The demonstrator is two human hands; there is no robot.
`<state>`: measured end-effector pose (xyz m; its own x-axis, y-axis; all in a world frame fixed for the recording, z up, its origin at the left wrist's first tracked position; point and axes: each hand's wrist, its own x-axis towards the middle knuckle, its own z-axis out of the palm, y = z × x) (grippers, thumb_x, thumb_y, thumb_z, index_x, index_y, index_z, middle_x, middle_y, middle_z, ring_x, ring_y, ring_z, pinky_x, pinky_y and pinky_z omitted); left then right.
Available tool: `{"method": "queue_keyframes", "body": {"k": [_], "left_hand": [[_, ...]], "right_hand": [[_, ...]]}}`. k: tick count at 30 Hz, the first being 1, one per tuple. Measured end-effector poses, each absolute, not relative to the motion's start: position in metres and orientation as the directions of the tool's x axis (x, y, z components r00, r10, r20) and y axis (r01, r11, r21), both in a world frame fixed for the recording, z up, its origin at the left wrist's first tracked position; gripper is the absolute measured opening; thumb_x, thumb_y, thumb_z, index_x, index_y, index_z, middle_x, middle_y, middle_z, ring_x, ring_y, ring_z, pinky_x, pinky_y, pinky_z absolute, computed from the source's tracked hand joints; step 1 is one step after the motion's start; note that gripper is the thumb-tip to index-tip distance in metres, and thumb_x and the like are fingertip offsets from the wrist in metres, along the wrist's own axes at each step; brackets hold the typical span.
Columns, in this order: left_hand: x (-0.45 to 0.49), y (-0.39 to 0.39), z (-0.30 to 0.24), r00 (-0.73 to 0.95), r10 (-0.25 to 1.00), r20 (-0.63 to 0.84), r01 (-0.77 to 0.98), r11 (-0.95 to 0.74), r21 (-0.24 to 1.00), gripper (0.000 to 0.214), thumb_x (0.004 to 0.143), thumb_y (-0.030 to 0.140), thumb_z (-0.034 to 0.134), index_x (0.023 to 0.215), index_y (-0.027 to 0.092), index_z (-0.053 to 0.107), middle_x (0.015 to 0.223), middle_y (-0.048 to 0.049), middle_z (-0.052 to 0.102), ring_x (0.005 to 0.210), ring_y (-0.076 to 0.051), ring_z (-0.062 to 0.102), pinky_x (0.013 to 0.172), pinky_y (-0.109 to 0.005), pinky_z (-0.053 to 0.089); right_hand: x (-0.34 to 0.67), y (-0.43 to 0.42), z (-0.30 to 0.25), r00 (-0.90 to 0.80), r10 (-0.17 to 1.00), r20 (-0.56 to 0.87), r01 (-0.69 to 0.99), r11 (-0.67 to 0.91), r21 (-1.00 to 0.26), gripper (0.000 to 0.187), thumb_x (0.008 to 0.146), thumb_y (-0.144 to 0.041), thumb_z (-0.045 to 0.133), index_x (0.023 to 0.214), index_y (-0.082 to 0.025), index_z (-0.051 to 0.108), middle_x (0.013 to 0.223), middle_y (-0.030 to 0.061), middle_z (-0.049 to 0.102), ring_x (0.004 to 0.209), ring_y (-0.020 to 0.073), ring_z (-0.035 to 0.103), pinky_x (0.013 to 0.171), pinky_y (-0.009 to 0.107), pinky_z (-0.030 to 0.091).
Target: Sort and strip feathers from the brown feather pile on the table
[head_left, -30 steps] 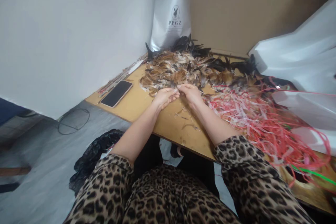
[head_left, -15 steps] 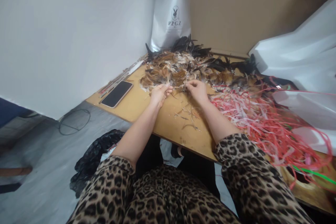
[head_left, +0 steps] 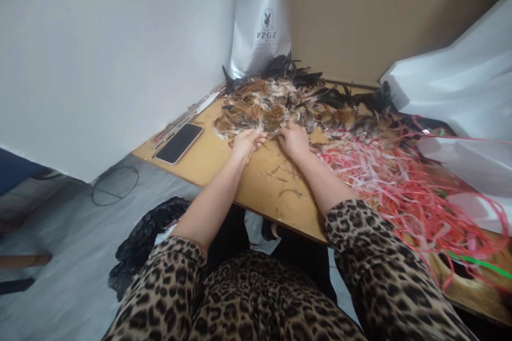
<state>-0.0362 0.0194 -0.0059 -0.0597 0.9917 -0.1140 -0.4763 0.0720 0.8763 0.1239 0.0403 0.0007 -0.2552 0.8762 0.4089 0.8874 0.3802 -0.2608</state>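
A heap of brown, cream and black feathers (head_left: 276, 98) lies across the back of the wooden table. At its front edge, my left hand (head_left: 247, 146) is closed in a pinch on what looks like a small feather, its fingertips pointing right. A short gap away, my right hand (head_left: 294, 141) has its fingers bent together over the near edge of the heap. What those fingers hold, if anything, is too small and partly hidden. Loose thin feathers (head_left: 290, 178) are scattered on the tabletop below my hands.
A dark-screened phone (head_left: 179, 143) lies at the table's left. Tangled red and pink plastic strips (head_left: 400, 192) cover the right side. Behind the feathers stands a white bag (head_left: 262, 21); more white plastic (head_left: 460, 80) is at right. A black bag (head_left: 148, 240) sits on the floor.
My right hand has moved slightly left, towards my left hand, and its fingers now point more downward at the feathers. My left hand has shifted slightly right.
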Motion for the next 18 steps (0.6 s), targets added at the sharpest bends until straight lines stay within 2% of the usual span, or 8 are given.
{"method": "queue_keyframes", "body": {"k": [3, 5, 7, 9, 12, 15, 18], "left_hand": [[-0.038, 0.021, -0.007, -0.052, 0.991, -0.122, -0.503, 0.080, 0.861, 0.009, 0.076, 0.018, 0.062, 0.072, 0.009, 0.062, 0.068, -0.0040, 0.066, 0.052, -0.003, 0.057, 0.047, -0.012, 0.039], [-0.038, 0.022, -0.008, -0.038, 0.991, -0.131, -0.525, 0.092, 0.846, 0.008, 0.076, 0.017, 0.062, 0.073, 0.009, 0.062, 0.071, -0.0046, 0.067, 0.055, -0.003, 0.058, 0.048, -0.011, 0.041], [-0.039, 0.021, -0.008, -0.004, 0.991, -0.136, -0.545, 0.112, 0.831, 0.007, 0.076, 0.016, 0.061, 0.074, 0.009, 0.063, 0.073, -0.0055, 0.068, 0.058, -0.004, 0.060, 0.050, -0.011, 0.042], [-0.038, 0.020, -0.007, 0.048, 0.990, -0.130, -0.555, 0.134, 0.821, 0.007, 0.076, 0.014, 0.061, 0.074, 0.009, 0.063, 0.077, -0.0069, 0.069, 0.061, -0.005, 0.061, 0.052, -0.011, 0.044], [-0.037, 0.016, -0.006, 0.129, 0.985, -0.118, -0.545, 0.170, 0.821, 0.006, 0.076, 0.013, 0.061, 0.076, 0.008, 0.064, 0.083, -0.0090, 0.069, 0.064, -0.006, 0.063, 0.055, -0.012, 0.046], [-0.036, 0.013, -0.005, 0.217, 0.970, -0.107, -0.524, 0.209, 0.826, 0.006, 0.076, 0.011, 0.060, 0.078, 0.007, 0.065, 0.087, -0.0107, 0.069, 0.066, -0.007, 0.064, 0.056, -0.013, 0.047], [-0.035, 0.011, -0.005, 0.286, 0.952, -0.109, -0.508, 0.247, 0.825, 0.006, 0.077, 0.011, 0.060, 0.079, 0.007, 0.065, 0.090, -0.0122, 0.069, 0.067, -0.008, 0.065, 0.056, -0.014, 0.048]], "right_hand": [[0.130, 0.047, 0.002, -0.070, 0.909, 0.411, 0.695, 0.340, -0.634, 0.014, 0.071, -0.026, 0.058, 0.076, -0.017, 0.068, 0.082, 0.0067, 0.062, 0.076, 0.0178, 0.053, 0.070, 0.030, 0.038], [0.134, 0.050, 0.006, 0.049, 0.953, 0.299, 0.430, 0.250, -0.868, 0.015, 0.066, -0.030, 0.064, 0.069, -0.016, 0.065, 0.068, 0.0029, 0.060, 0.061, 0.0129, 0.050, 0.061, 0.027, 0.038], [0.136, 0.050, 0.012, 0.063, 0.991, 0.117, 0.121, 0.109, -0.987, 0.023, 0.059, -0.035, 0.070, 0.067, -0.015, 0.061, 0.057, -0.0013, 0.055, 0.049, 0.0084, 0.042, 0.050, 0.024, 0.033], [0.138, 0.047, 0.018, -0.017, 0.999, -0.034, -0.119, -0.035, -0.992, 0.032, 0.050, -0.037, 0.075, 0.066, -0.016, 0.057, 0.052, -0.0045, 0.050, 0.043, 0.0056, 0.036, 0.043, 0.021, 0.027], [0.137, 0.042, 0.025, -0.129, 0.985, -0.113, -0.264, -0.144, -0.954, 0.038, 0.042, -0.034, 0.079, 0.065, -0.016, 0.055, 0.048, -0.0064, 0.047, 0.041, 0.0043, 0.035, 0.040, 0.018, 0.023], [0.130, 0.037, 0.026, -0.068, 0.995, -0.078, -0.232, -0.092, -0.968, 0.035, 0.044, -0.034, 0.079, 0.062, -0.016, 0.054, 0.045, -0.0064, 0.047, 0.040, 0.0047, 0.035, 0.039, 0.019, 0.024], [0.121, 0.033, 0.024, 0.032, 0.999, 0.039, -0.044, 0.040, -0.998, 0.027, 0.053, -0.036, 0.074, 0.061, -0.016, 0.058, 0.044, -0.0053, 0.048, 0.040, 0.0061, 0.036, 0.041, 0.021, 0.027]]}}
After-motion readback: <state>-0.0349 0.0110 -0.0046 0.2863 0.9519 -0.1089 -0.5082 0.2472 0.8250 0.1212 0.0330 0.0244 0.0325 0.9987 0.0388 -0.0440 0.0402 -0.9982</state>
